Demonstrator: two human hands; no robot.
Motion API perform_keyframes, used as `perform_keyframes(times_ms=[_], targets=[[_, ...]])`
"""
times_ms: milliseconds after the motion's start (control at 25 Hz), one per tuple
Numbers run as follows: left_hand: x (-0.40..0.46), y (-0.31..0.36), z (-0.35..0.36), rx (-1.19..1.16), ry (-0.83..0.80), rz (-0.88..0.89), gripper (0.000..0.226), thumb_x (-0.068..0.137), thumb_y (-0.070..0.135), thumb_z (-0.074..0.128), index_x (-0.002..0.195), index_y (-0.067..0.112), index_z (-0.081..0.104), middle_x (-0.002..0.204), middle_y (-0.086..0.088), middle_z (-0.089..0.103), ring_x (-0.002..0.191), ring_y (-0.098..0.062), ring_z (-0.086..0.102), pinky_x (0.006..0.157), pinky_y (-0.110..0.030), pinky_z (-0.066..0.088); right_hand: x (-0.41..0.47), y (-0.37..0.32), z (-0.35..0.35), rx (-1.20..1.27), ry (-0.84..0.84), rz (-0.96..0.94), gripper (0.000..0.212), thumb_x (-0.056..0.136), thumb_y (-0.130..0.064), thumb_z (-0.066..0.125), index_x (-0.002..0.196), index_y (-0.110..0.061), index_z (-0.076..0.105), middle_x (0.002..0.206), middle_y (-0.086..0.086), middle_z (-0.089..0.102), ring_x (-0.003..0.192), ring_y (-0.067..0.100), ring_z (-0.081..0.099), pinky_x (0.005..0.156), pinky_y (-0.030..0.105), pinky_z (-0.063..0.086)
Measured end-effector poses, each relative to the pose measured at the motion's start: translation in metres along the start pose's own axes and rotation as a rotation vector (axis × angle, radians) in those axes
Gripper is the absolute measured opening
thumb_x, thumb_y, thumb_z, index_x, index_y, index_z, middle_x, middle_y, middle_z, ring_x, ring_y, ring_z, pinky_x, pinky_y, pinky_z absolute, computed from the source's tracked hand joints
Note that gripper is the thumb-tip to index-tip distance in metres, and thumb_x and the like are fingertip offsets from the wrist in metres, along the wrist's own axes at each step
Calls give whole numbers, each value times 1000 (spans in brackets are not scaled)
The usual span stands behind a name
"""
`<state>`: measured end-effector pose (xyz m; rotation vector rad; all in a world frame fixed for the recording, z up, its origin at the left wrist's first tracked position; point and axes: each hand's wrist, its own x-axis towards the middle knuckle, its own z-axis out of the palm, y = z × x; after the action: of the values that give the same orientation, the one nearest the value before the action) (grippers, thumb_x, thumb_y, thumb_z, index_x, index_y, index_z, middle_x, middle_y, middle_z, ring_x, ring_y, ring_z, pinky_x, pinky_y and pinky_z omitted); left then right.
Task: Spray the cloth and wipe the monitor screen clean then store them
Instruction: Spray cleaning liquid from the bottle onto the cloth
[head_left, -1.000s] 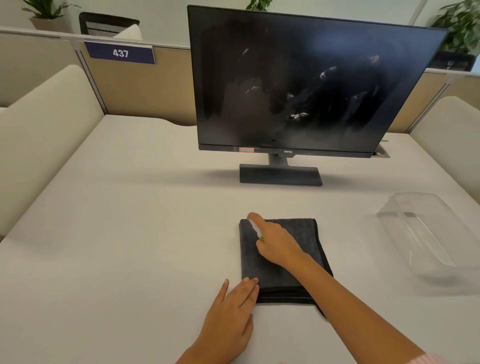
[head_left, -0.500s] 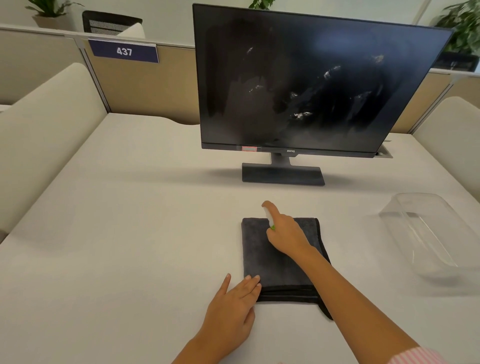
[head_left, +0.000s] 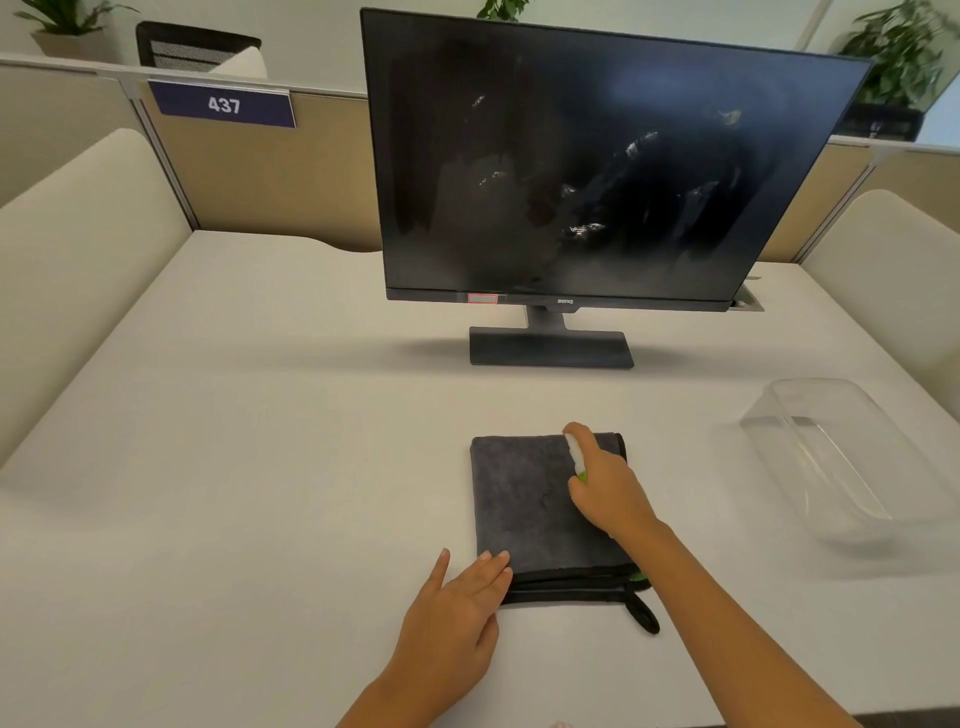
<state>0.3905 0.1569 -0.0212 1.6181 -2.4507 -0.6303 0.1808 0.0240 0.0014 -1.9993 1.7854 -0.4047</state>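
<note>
**Cloth, spray, monitor and box on the desk**

The cloth (head_left: 530, 499) was dark grey, folded into a rectangle and lay flat on the desk in front of the monitor (head_left: 597, 171), with black edging and a loop at its near right corner. The spray (head_left: 575, 457), small and white with a green part, was held over the cloth's far right area. The monitor stood upright on its base, its dark screen streaked with smudges. A clear box (head_left: 852, 457) sat open to the right, well apart from the cloth.

Cloth (head_left: 524, 499) before monitor (head_left: 597, 161)
</note>
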Motion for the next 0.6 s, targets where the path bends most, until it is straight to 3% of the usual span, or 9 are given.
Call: perform_keyframes(times_ms=[160,280,400,600], targets=[[-1,0,-1,-3,3,1,51,99,30,24,148,33,12,156,17,5,143,0,5,111,-30,-17,-16,-15,16,-53,-55,-93,55,89,-7,49,138,-26,32,80,0,54,65,14,53,56,33,49],[-1,1,-1,-5,7,5,51,98,30,24,148,33,13,156,17,6,143,-1,5,111,-30,-17,-17,-26,24,-40,-64,-89,60,90,-9,49,143,-30,27,83,0,55,68,13,54,55,27,47],[-2,1,-2,-14,11,5,51,98,29,25,148,32,14,156,17,7,143,-1,5,112,-30,-16,-10,-34,21,-3,-14,-110,60,90,-8,48,142,-30,29,82,0,55,66,11,54,52,25,47],[-2,1,0,-16,27,5,52,98,28,24,149,32,15,156,17,8,143,0,5,111,-29,-16,5,-27,3,102,107,-68,58,91,-5,50,143,-22,31,81,1,56,69,14,56,62,30,52]])
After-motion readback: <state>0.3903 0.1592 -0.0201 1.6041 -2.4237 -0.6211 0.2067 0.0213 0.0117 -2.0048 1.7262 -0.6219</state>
